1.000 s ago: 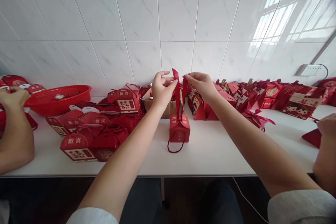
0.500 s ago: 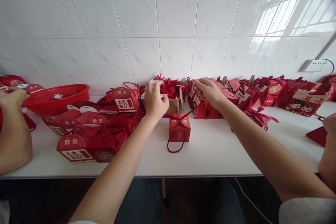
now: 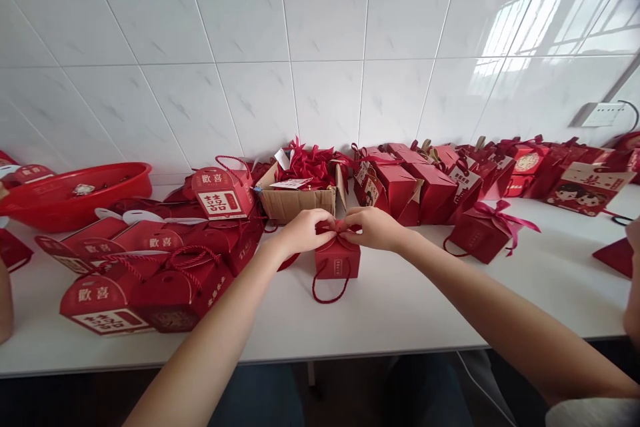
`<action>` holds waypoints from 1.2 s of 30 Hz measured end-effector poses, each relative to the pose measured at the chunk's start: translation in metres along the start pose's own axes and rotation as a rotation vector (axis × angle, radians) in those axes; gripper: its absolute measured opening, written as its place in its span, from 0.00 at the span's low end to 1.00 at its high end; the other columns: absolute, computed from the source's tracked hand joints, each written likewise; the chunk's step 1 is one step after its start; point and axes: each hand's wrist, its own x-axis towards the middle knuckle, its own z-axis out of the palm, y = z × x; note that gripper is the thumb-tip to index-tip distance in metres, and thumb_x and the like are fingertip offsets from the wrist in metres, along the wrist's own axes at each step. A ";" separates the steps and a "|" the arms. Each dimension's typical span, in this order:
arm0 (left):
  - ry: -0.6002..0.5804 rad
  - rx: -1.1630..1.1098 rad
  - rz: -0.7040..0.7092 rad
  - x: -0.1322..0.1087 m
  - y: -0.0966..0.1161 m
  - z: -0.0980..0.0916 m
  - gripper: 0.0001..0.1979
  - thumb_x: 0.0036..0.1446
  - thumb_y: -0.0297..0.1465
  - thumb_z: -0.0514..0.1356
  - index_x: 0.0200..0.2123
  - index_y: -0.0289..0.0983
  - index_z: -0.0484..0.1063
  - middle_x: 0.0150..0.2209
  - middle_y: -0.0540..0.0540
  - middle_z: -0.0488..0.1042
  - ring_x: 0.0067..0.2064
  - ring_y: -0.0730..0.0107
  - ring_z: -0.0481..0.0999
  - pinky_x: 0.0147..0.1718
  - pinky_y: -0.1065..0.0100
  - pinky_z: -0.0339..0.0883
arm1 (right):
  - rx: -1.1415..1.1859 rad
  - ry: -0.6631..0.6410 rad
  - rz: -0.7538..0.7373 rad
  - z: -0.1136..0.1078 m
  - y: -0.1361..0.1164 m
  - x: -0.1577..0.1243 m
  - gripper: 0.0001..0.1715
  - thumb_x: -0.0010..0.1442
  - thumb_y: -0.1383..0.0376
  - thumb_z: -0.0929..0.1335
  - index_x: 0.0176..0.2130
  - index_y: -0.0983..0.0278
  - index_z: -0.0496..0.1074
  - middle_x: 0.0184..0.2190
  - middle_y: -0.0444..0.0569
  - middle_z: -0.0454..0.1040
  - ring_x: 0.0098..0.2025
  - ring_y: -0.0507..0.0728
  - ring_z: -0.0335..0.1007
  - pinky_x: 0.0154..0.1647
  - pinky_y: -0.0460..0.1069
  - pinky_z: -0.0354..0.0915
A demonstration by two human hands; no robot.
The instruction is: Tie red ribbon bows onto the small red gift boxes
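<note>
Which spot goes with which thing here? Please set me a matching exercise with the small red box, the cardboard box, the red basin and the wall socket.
Things:
1. small red box
2. cardboard box
3. red basin
4. wall socket

Places:
A. on the tiled wall, far right
B. middle of the table, its ribbon pinched by the left hand and right hand
C. far left on the table
D. against that wall behind the hands, holding red ribbons

Pairs: 1-B, 2-D, 3-C, 4-A.
</note>
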 end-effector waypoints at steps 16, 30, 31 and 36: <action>0.026 0.017 -0.068 0.008 -0.006 0.007 0.07 0.49 0.29 0.57 0.31 0.39 0.75 0.33 0.47 0.78 0.35 0.63 0.76 0.35 0.66 0.69 | -0.179 0.065 0.104 0.013 -0.005 0.010 0.10 0.55 0.65 0.63 0.31 0.64 0.73 0.34 0.50 0.73 0.31 0.54 0.67 0.24 0.47 0.50; 0.141 -0.141 -0.029 0.002 0.002 0.020 0.10 0.55 0.31 0.57 0.39 0.37 0.75 0.41 0.46 0.76 0.43 0.66 0.76 0.42 0.67 0.70 | -0.022 0.056 -0.077 -0.005 0.008 0.002 0.08 0.58 0.69 0.64 0.29 0.66 0.70 0.27 0.48 0.72 0.29 0.51 0.64 0.30 0.45 0.58; 0.143 -0.153 -0.026 0.003 0.002 0.021 0.10 0.54 0.32 0.58 0.39 0.37 0.75 0.41 0.45 0.76 0.43 0.66 0.76 0.43 0.67 0.70 | -0.024 0.061 -0.085 -0.008 0.008 0.002 0.07 0.58 0.69 0.64 0.29 0.66 0.70 0.27 0.47 0.71 0.29 0.51 0.64 0.30 0.46 0.57; 0.177 -0.191 -0.036 0.005 0.000 0.029 0.09 0.52 0.35 0.62 0.36 0.40 0.78 0.46 0.46 0.76 0.47 0.64 0.75 0.49 0.65 0.67 | -0.039 0.116 -0.093 -0.021 0.008 0.003 0.10 0.59 0.68 0.63 0.28 0.66 0.69 0.24 0.47 0.70 0.26 0.50 0.61 0.27 0.46 0.56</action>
